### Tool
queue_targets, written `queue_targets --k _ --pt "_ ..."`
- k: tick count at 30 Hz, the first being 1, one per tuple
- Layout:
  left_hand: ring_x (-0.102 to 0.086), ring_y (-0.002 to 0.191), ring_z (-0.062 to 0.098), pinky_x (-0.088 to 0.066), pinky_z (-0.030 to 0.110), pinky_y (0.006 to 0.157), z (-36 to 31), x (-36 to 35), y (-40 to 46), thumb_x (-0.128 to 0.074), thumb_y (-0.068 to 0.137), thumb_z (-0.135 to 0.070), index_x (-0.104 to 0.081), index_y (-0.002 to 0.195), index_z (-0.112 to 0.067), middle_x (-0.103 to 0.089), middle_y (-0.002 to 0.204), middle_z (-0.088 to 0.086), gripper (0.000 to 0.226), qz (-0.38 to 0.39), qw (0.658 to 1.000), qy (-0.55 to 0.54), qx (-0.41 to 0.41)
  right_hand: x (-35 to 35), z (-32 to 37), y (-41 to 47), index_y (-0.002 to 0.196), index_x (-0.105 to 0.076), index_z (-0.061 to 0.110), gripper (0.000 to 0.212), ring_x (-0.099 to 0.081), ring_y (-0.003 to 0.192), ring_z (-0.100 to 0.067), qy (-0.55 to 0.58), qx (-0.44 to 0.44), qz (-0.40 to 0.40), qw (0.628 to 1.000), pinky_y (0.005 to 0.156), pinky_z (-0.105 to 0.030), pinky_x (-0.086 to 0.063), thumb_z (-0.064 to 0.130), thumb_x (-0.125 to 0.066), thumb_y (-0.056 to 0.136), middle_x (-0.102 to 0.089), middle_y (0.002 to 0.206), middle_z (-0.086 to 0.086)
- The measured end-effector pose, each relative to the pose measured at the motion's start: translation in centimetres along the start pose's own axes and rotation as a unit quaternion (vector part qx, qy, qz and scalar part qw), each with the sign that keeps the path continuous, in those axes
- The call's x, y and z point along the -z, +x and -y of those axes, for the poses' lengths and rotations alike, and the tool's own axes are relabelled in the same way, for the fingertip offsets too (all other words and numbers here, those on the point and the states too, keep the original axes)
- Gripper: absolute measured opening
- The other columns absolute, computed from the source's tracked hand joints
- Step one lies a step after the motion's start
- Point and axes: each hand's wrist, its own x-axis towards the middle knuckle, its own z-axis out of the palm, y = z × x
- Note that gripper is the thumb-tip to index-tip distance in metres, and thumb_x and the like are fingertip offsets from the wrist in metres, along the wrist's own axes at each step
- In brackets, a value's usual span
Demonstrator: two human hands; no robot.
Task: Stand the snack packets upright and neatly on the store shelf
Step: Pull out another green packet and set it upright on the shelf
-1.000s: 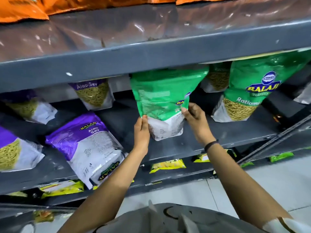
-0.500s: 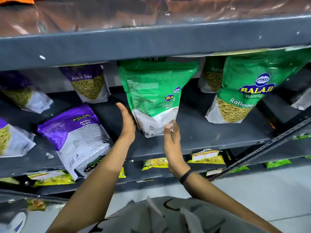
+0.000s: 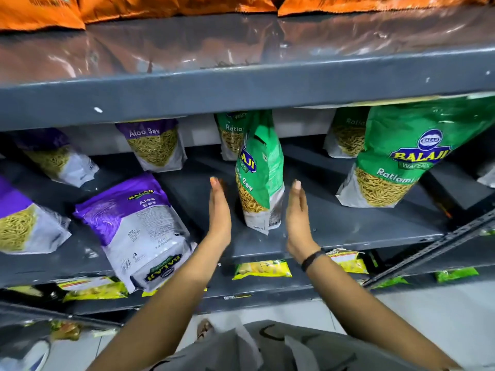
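We look down on a dark grey metal shelf in a store, with pale floor tiles below and a glossy upper shelf carrying orange packets cut off at the top edge. Going left to right on the middle shelf, purple packets stand at the far left, partly out of frame; a purple Aloo Sev packet lies flat, its bottom hanging over the front lip; another purple packet stands at the back. Our left hand is flat and open, just beside the green Ratlami Sev packet, not touching it. That packet stands upright, turned edge-on, hiding part of a second green packet behind. Our right hand, open too, flanks its other side. Farther right a large green packet leans, its top hidden by the upper shelf. Yellow packets below are blurred.
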Motion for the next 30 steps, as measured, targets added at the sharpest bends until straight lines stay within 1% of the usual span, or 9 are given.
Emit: queue_targets --k 4,7,9,11,17,20,23,26,30 --pt "-0.051 0.125 0.015 -0.039 0.036 0.109 -2.5 -2.2 4.6 -0.019 0.09 -0.063 -0.045 0.136 -0.02 -0.049 0.143 0.006 0.068 0.134 0.991 -0.01 0.022 -0.6 -1.5 -4.4 0.146 -0.024 0.027 0.056 -0.027 0.128 0.006 0.039 -0.01 0.017 0.999 0.107 -0.019 -0.02 0.051 -0.025 0.096 -0.027 0.14 0.023" --pt "-0.055 0.121 0.023 -0.039 0.044 0.109 -3.4 -3.5 5.6 -0.02 0.089 -0.063 -0.056 0.126 -0.02 -0.048 0.142 0.014 0.067 0.214 0.975 -0.031 0.05 -1.5 -2.1 -5.2 0.149 -0.019 0.03 0.063 -0.021 0.142 -0.002 0.023 -0.015 0.07 0.997 0.116 -0.024 -0.015 0.058 -0.02 0.092 -0.021 0.157 0.013" --pt "-0.058 0.115 0.019 -0.039 0.042 0.109 -3.4 -3.3 5.3 -0.02 0.09 -0.061 -0.062 0.113 -0.026 -0.05 0.141 0.012 0.059 0.184 0.982 -0.022 0.032 -1.4 -2.2 -4.8 0.15 -0.013 0.033 0.079 -0.01 0.146 -0.003 0.0 -0.034 0.073 0.997 0.121 -0.03 -0.009 0.07 -0.019 0.08 -0.009 0.161 0.013" --pt "-0.055 0.118 0.013 -0.037 0.036 0.109 -2.9 -2.7 4.1 -0.019 0.089 -0.064 -0.058 0.12 -0.028 -0.053 0.139 0.003 0.061 0.15 0.989 -0.013 0.01 -1.2 -2.0 -3.5 0.15 -0.014 0.031 0.09 -0.014 0.147 -0.006 0.003 -0.034 0.067 0.997 0.123 -0.036 -0.01 0.076 -0.021 0.071 -0.012 0.161 0.009" --pt "-0.054 0.11 0.001 -0.044 0.01 0.084 -0.3 -1.6 -1.7 -0.022 0.093 -0.055 -0.043 0.135 -0.026 -0.053 0.132 -0.01 0.055 0.034 0.998 -0.039 -0.02 -1.0 0.4 3.8 0.143 -0.037 0.021 0.064 -0.046 0.134 -0.019 0.039 -0.008 0.105 0.994 0.111 -0.036 -0.038 0.057 -0.014 0.095 -0.046 0.147 -0.003" --pt "-0.051 0.117 0.004 -0.041 0.017 0.094 -1.1 -1.6 -4.0 -0.022 0.096 -0.047 -0.043 0.13 -0.028 -0.051 0.132 -0.01 0.044 0.028 0.997 -0.058 -0.032 -1.0 0.5 5.2 0.141 -0.04 0.02 0.064 -0.045 0.134 -0.02 -0.004 0.002 0.14 0.99 0.115 -0.042 -0.034 0.056 -0.013 0.095 -0.048 0.146 -0.004" --pt "-0.049 0.108 -0.008 -0.038 0.004 0.086 -2.3 -0.7 -5.6 -0.025 0.098 -0.039 -0.044 0.12 -0.035 -0.048 0.127 -0.014 0.029 0.009 0.997 -0.006 -0.082 -0.8 0.1 3.7 0.136 -0.041 0.016 0.051 -0.044 0.131 -0.014 0.001 0.063 0.021 0.998 0.109 -0.032 -0.034 0.046 -0.024 0.098 -0.047 0.141 -0.002" --pt "-0.045 0.122 -0.002 -0.03 0.006 0.1 -3.4 2.2 -6.7 -0.032 0.098 -0.031 -0.046 0.13 -0.022 -0.047 0.134 -0.009 0.036 -0.077 0.968 0.096 -0.217 -0.5 -1.1 -0.8 0.116 -0.055 0.017 0.032 -0.055 0.11 -0.015 -0.049 0.233 -0.127 0.963 0.097 -0.028 -0.042 0.036 -0.035 0.099 -0.059 0.118 -0.006" --pt "-0.049 0.121 0.017 -0.036 0.026 0.106 -3.9 10.2 -6.9 -0.04 0.093 -0.03 -0.05 0.123 -0.014 -0.054 0.126 0.003 0.036 -0.232 0.913 0.136 -0.306 -3.2 -3.0 -5.5 0.096 -0.063 0.026 0.025 -0.058 0.089 -0.009 -0.148 0.346 0.087 0.922 0.08 -0.015 -0.042 0.036 -0.04 0.097 -0.064 0.091 0.005"
